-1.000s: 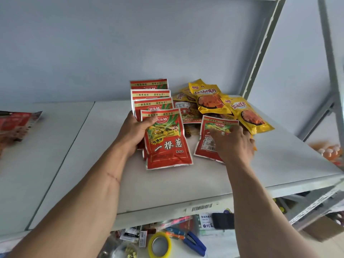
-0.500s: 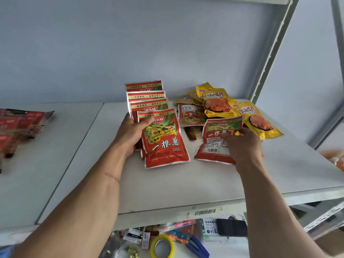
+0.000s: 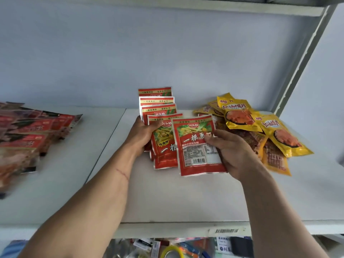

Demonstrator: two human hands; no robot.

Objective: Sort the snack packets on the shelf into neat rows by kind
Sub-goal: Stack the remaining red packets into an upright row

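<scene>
The right hand [image 3: 232,151] pinches a red snack packet [image 3: 197,146] by its right edge, thumb on the printed back face and fingers curled behind it, holding it tilted just above the shelf board [image 3: 186,198] with the barcode side up. Just left of that packet, and partly under its left edge, lies the row of red packets [image 3: 160,112], overlapped like roof tiles and running back toward the wall; the left hand [image 3: 143,135] grips the nearest of them at its left side, thumb over the top. To the right of the held packet, behind the right hand, sits a loose heap of yellow packets [image 3: 260,127], not yet in order. Far to the left of it, on the next board, is a separate pile of dark red packets [image 3: 31,133]. The packet looks light, thin and pliable, with a glossy film that may slip; an edge pinch near the sealed border seems the safest hold, since the middle would probably buckle.
</scene>
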